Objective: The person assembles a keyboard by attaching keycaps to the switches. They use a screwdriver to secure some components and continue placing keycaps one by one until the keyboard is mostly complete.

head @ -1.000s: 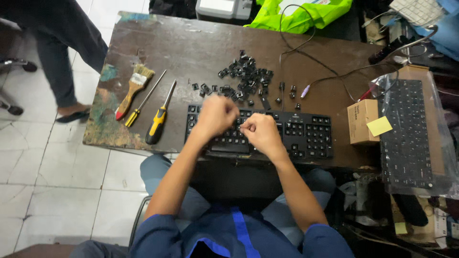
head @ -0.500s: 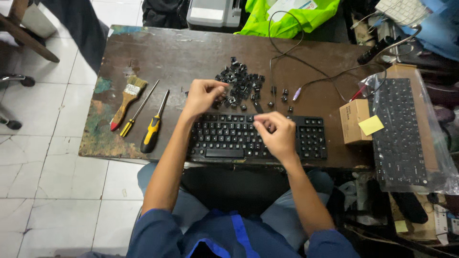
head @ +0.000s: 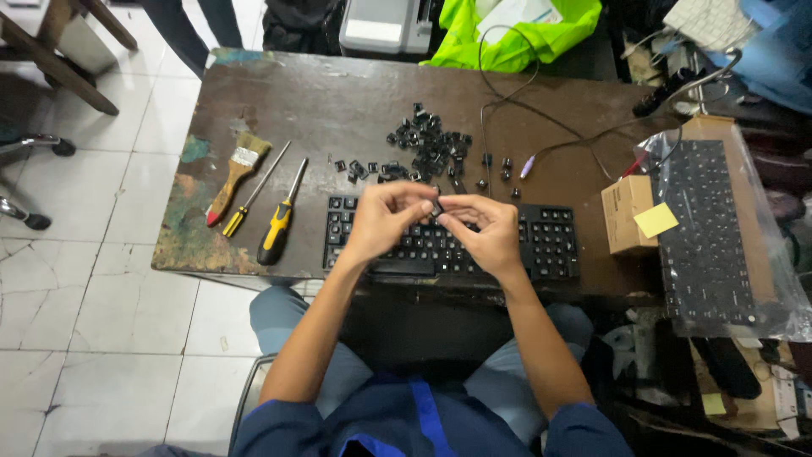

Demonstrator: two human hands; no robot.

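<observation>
A small black keycap point(head: 437, 209) sits pinched between the fingertips of both hands, held just above the middle of the black keyboard point(head: 550, 241) that lies along the near edge of the desk point(head: 338, 101). The left hand point(head: 381, 222) is curled narrow, thumb and forefinger closed on the left side of the keycap. The right hand point(head: 489, 234) meets it from the other side, its fingers likewise drawn in tight on the same piece; both hands hover over the keyboard's key rows, and whether they touch the keys cannot be told. A heap of loose keycaps point(head: 427, 148) lies just beyond the hands toward the middle of the desk. Near the left edge lie a paintbrush point(head: 237, 173), a thin screwdriver point(head: 254, 190) and a yellow-handled screwdriver point(head: 279, 216), side by side. A small cardboard box point(head: 624, 216) stands at the right edge, touching a bagged keyboard point(head: 706, 228).
</observation>
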